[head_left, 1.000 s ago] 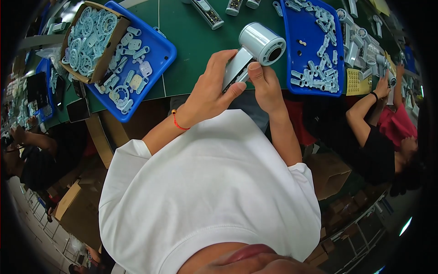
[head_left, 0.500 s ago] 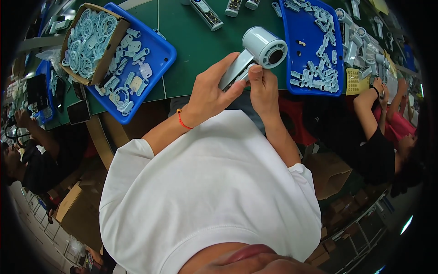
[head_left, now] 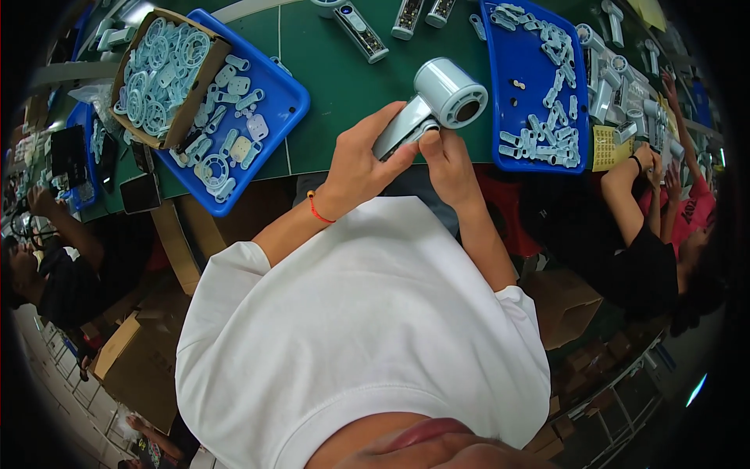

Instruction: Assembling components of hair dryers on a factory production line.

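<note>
A pale grey handheld fan (head_left: 449, 87) with a round drum-shaped head tilts up over the front edge of the green table. My left hand (head_left: 361, 155) is wrapped around its handle, thumb along the near side. My right hand (head_left: 449, 164) is closed against the handle just below the head, its thumb pressing at a dark opening there. Its other fingers are mostly hidden behind the fan. Farther back on the table lies a similar fan handle (head_left: 361, 33) with its inner parts exposed.
To the left, a blue tray (head_left: 293, 98) holds loose pale plastic parts and a cardboard box (head_left: 187, 102) of rings. Another blue tray (head_left: 539, 160) with small parts stands at right, beside a yellow sheet (head_left: 605, 152) and piled fan bodies. Co-workers sit on both sides.
The fan has dipped slightly toward me in the picture, and my right thumb has shifted a little down and left along the handle. Both hands keep their hold.
</note>
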A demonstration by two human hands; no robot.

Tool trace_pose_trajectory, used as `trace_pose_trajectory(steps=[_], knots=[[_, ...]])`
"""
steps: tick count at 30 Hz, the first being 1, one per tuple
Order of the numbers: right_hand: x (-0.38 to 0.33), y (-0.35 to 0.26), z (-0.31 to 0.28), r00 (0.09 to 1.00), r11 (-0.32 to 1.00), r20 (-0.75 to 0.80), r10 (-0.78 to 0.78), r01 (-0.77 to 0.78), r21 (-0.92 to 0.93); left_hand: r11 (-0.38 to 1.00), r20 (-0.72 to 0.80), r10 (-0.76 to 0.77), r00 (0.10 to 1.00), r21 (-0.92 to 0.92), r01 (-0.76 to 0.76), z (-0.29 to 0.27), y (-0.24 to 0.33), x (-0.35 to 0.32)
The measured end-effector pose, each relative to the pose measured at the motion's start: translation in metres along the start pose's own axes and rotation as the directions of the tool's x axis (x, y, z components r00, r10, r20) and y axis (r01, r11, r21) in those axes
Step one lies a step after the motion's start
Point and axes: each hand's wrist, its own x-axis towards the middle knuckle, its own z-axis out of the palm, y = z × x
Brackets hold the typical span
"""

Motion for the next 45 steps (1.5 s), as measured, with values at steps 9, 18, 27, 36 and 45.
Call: trace_pose_trajectory(steps=[9, 18, 27, 36, 45], knots=[[0.013, 0.021, 0.008, 0.993, 0.959, -0.111, 0.038, -0.005, 0.284, 0.943, -0.091, 0.317, 0.944, 0.138, -0.304, 0.009, -0.008, -0.007], [0.019, 0.024, -0.011, 0.932, 0.406, 0.252, -0.261, 0.343, -0.847, 0.58, 0.188, 0.494, 0.849, 0.656, -0.483, -0.015, -0.018, 0.016], [0.003, 0.061, -0.014, 0.857, 0.451, 0.098, -0.506, 0.36, -0.817, 0.401, 0.34, 0.403, 0.85, 0.769, -0.498, -0.005, -0.034, 0.024], [0.005, 0.052, -0.019, 0.9, 0.609, 0.078, -0.428, 0.351, -0.711, 0.456, 0.292, 0.378, 0.878, 0.767, -0.452, -0.001, -0.037, 0.023], [0.007, 0.07, -0.012, 0.799, 0.471, 0.028, -0.601, 0.382, -0.795, 0.52, 0.265, 0.42, 0.868, 0.713, -0.47, 0.001, -0.046, 0.029]])
